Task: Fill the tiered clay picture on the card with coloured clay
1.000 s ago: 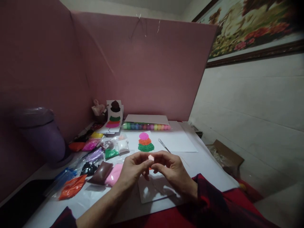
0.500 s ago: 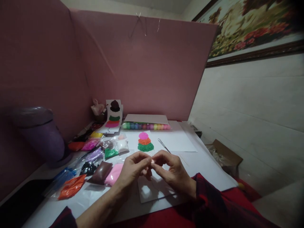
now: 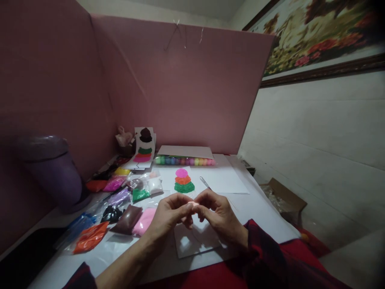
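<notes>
My left hand (image 3: 168,214) and my right hand (image 3: 218,214) meet over the table, fingertips pinched together on a small pale pink lump of clay (image 3: 192,204). Below them lies a white card (image 3: 195,243). Just beyond the hands is a sheet with a pink, orange and green stacked clay picture (image 3: 183,180), and metal tweezers (image 3: 205,183) lie to its right.
Several small bags of coloured clay (image 3: 120,200) are spread at the left, with an orange bag (image 3: 90,237) nearest. A purple tub (image 3: 54,172) stands far left. A sample picture (image 3: 144,148) and a row of coloured balls (image 3: 185,161) sit by the pink partition (image 3: 186,84).
The pink lump, plainly showing between the fingertips a second ago, is now squeezed nearly out of sight. Both hands have drawn slightly closer together.
</notes>
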A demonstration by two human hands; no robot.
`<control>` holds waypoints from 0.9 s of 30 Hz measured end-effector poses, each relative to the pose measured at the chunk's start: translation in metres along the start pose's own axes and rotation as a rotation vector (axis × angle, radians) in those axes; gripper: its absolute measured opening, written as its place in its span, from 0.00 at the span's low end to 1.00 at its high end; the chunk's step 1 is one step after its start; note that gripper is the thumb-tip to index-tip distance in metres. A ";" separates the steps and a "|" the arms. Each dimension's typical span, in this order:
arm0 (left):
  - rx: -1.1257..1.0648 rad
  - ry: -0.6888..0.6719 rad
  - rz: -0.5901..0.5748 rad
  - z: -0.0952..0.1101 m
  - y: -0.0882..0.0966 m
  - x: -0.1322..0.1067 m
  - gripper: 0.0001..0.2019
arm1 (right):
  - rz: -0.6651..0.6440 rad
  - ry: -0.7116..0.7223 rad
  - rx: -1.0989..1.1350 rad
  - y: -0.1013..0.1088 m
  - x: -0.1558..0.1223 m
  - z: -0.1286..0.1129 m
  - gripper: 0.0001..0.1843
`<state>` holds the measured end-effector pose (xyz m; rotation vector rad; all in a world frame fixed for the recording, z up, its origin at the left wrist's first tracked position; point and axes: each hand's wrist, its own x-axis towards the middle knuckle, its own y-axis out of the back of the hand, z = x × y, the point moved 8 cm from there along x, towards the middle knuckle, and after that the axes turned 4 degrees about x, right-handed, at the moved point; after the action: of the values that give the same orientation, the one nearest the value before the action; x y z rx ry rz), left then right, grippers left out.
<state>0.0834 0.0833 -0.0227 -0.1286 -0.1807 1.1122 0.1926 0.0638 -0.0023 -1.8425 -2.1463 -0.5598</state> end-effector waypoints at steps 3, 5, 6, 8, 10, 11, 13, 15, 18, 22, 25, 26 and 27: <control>-0.011 0.000 0.052 0.000 0.004 0.001 0.07 | 0.005 -0.008 0.021 0.000 0.000 0.002 0.08; -0.023 -0.002 0.117 0.000 0.010 0.002 0.06 | 0.050 -0.017 0.040 0.004 0.001 0.004 0.09; -0.040 -0.002 0.153 -0.001 0.014 0.002 0.06 | 0.082 -0.025 0.056 0.007 0.001 0.006 0.09; -0.090 0.005 0.208 -0.002 0.019 0.002 0.07 | 0.140 -0.051 0.090 0.013 0.002 0.011 0.09; -0.132 0.013 0.222 -0.002 0.021 0.002 0.10 | 0.185 -0.081 0.106 0.017 0.004 0.015 0.10; -0.142 0.019 0.211 -0.002 0.020 0.002 0.11 | 0.205 -0.093 0.108 0.019 0.004 0.016 0.10; -0.137 0.031 0.178 -0.002 0.017 0.002 0.14 | 0.231 -0.106 0.115 0.022 0.004 0.018 0.09; -0.111 0.043 0.153 -0.003 0.015 0.001 0.15 | 0.219 -0.107 0.139 0.020 0.005 0.017 0.09; -0.064 0.045 0.097 -0.003 0.009 0.001 0.14 | 0.143 -0.093 0.165 0.012 0.004 0.015 0.08; 0.007 -0.004 0.005 0.000 0.002 0.001 0.12 | 0.054 -0.044 0.103 0.003 0.001 0.008 0.07; 0.041 -0.032 -0.027 0.000 -0.001 0.001 0.10 | 0.052 0.005 0.054 0.002 0.000 0.001 0.06; 0.047 -0.043 -0.021 0.001 -0.001 0.001 0.10 | 0.050 0.007 0.052 0.001 0.000 0.000 0.06; 0.052 -0.050 -0.012 0.001 0.000 0.001 0.10 | 0.045 0.001 0.054 0.001 0.000 0.000 0.07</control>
<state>0.0839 0.0838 -0.0215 -0.0529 -0.1966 1.1083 0.1936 0.0639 -0.0020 -1.8563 -2.0930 -0.4875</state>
